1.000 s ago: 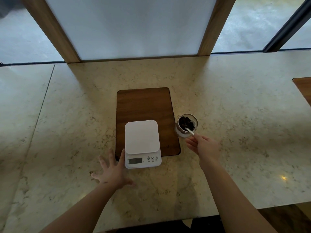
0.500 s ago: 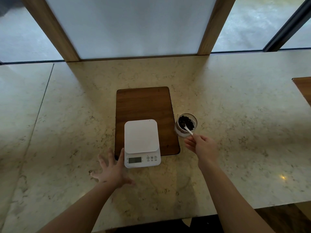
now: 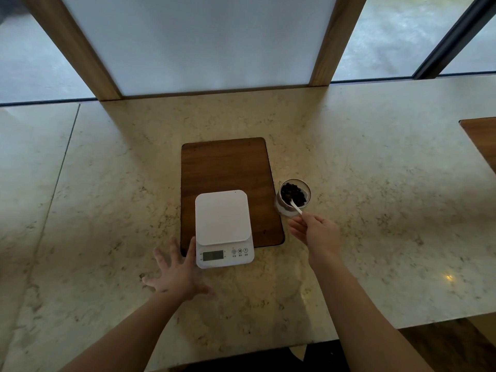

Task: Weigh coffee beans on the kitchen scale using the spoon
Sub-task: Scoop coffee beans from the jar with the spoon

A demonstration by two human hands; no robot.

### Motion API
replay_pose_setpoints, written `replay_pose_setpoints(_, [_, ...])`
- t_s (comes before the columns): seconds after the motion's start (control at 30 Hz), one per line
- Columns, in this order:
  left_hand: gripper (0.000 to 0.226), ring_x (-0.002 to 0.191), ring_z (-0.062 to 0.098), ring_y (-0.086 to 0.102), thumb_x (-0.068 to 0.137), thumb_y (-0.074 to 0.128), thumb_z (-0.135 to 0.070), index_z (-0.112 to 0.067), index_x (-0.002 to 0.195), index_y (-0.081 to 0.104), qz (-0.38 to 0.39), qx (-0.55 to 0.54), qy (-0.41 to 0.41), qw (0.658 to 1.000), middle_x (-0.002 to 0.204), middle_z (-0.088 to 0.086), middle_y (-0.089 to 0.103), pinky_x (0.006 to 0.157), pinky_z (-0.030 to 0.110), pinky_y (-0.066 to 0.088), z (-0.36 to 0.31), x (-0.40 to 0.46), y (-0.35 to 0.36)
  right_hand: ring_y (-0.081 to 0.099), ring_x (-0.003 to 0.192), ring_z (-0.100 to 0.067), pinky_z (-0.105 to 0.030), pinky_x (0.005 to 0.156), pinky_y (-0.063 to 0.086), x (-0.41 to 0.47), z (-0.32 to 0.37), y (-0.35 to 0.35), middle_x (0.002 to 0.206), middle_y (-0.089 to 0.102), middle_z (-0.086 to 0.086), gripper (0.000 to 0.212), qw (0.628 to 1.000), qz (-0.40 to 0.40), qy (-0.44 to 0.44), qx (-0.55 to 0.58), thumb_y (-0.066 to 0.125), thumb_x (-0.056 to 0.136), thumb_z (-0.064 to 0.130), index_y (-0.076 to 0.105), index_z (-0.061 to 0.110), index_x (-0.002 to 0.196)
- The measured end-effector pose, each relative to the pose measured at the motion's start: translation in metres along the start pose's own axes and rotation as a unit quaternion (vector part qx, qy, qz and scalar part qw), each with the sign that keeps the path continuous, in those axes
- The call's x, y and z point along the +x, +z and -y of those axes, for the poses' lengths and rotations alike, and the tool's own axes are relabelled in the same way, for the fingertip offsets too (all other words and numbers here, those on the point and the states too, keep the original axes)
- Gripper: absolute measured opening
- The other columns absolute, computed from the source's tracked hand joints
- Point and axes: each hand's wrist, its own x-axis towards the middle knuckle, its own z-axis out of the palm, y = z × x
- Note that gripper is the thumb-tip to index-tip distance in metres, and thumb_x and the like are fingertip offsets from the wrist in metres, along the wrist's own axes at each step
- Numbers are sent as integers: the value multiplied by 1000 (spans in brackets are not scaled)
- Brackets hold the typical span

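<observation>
A white kitchen scale point(image 3: 223, 227) lies partly on a dark wooden board point(image 3: 228, 167), its weighing plate bare and its display facing me. Right of the board stands a small glass jar point(image 3: 294, 196) of dark coffee beans. My right hand point(image 3: 316, 232) pinches the handle of a white spoon point(image 3: 295, 206), whose bowl dips into the beans. My left hand point(image 3: 177, 269) rests flat on the counter with fingers spread, its index finger touching the scale's left front corner.
The marble counter point(image 3: 375, 200) stretches wide on both sides. A second wooden board point(image 3: 483, 138) pokes in at the right edge. Wooden window posts and glass panes rise behind the counter. The counter's front edge runs close to my body.
Almost nothing differs. My right hand keeps the spoon in the jar, shifted only slightly; my left hand stays by the scale.
</observation>
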Motion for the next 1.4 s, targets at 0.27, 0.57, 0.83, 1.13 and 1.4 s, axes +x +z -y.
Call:
replay_pose_setpoints(0.27, [160, 138, 47, -45, 43, 78, -88, -53, 135, -48, -4, -5, -1, 1000, 155, 1, -51, 104, 89, 8, 4, 7, 4, 74, 57, -16, -23, 50, 59, 2, 1, 1, 62, 75, -8, 20, 998, 12, 30, 59, 59, 102, 7, 68, -4, 88])
replay_pose_setpoints(0.57, [162, 138, 46, -45, 37, 78, -90, -56, 126, -53, -8, -12, -10, 1000, 147, -1, -55, 103, 89, 9, 5, 9, 5, 74, 60, -17, -24, 52, 60, 3, -1, 0, 78, 75, -15, 20, 998, 5, 26, 61, 58, 103, 9, 69, -5, 94])
replay_pose_setpoints(0.83, [160, 140, 47, -43, 43, 78, -88, -54, 131, -50, 1, -10, -1, 1000, 147, 0, -56, 104, 88, 10, 4, 7, 4, 75, 59, -17, -24, 53, 60, 5, -5, 0, 67, 77, -9, 23, 1000, -6, -24, 0, 58, 103, 10, 71, -3, 89])
replay_pose_setpoints(1.13, [162, 138, 47, -45, 38, 76, -91, -54, 131, -51, -2, -13, -7, 1000, 147, 0, -56, 104, 89, 9, 4, 10, 6, 75, 58, -13, -31, 58, 64, 17, -3, -11, 64, 74, 0, 24, 949, -36, -221, -223, 55, 104, 13, 73, 10, 87])
replay_pose_setpoints(1.4, [161, 140, 47, -43, 38, 77, -91, -56, 128, -52, -8, -12, -3, 1000, 156, 0, -48, 103, 89, 9, 4, 9, 6, 75, 59, -12, -28, 56, 64, 19, -6, -18, 63, 73, 0, 29, 946, -43, -233, -219, 56, 104, 13, 70, 22, 80])
